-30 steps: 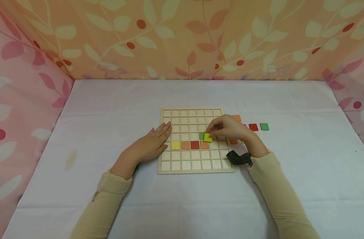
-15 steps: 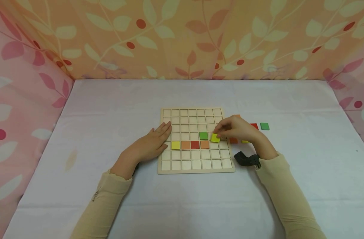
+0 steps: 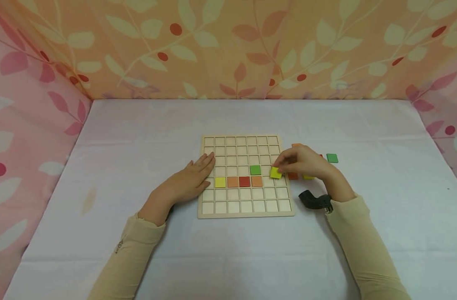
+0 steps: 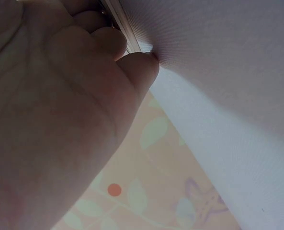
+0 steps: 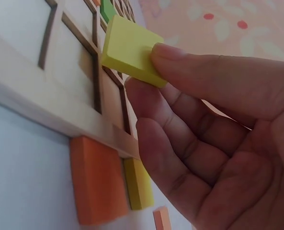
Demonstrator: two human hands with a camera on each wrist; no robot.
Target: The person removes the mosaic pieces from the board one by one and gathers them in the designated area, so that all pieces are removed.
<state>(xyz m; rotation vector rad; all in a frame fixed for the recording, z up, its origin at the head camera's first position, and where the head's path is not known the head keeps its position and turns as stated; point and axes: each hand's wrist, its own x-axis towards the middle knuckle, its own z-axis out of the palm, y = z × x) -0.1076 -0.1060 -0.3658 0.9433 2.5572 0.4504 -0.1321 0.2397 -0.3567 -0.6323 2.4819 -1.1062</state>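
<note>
Between thumb and fingers, the right hand (image 3: 303,161) pinches a yellow tile (image 3: 275,173) above the right columns of a wooden grid board (image 3: 247,216). The right wrist view shows the held yellow tile (image 5: 132,49) tilted over the board's edge. Flat, with straight fingers, the left hand (image 3: 188,180) rests on the board's left side. One row of the board holds a yellow tile (image 3: 220,182), an orange tile (image 3: 233,182), a red tile (image 3: 244,181) and another orange tile (image 3: 256,181). A green tile (image 3: 255,170) lies directly above that last orange one.
Loose tiles lie right of the board, partly behind the right hand: a green one (image 3: 332,158), an orange one (image 3: 293,176), a yellow one (image 3: 308,177) and others. A black curved piece (image 3: 313,200) is at the right wrist. Patterned cloth (image 3: 228,50) stands behind the white table (image 3: 228,250).
My right hand has moved right with the yellow tile, from beside the green tile to the board's right columns, uncovering the green tile. The left hand has stayed in place.
</note>
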